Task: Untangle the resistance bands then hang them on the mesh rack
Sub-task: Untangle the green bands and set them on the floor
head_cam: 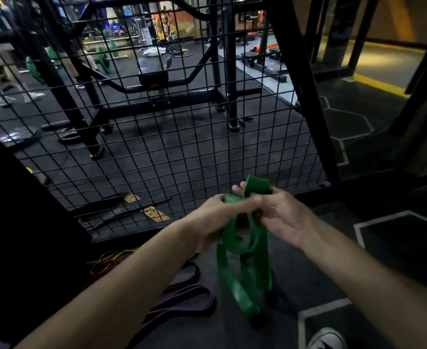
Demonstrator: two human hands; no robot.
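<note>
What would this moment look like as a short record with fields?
place: gym floor, in front of a black mesh rack
left hand: grips the green band
right hand: grips the same band near its top
green band: looped, hanging down between the hands
on floor: purple band, thin red and yellow bands
rack: no band hung on it in view

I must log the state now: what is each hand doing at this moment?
Left hand: fingers curled around the green resistance band, holding it.
Right hand: fingers pinch the same band near its top.

Green band (245, 260) between both hands
</note>
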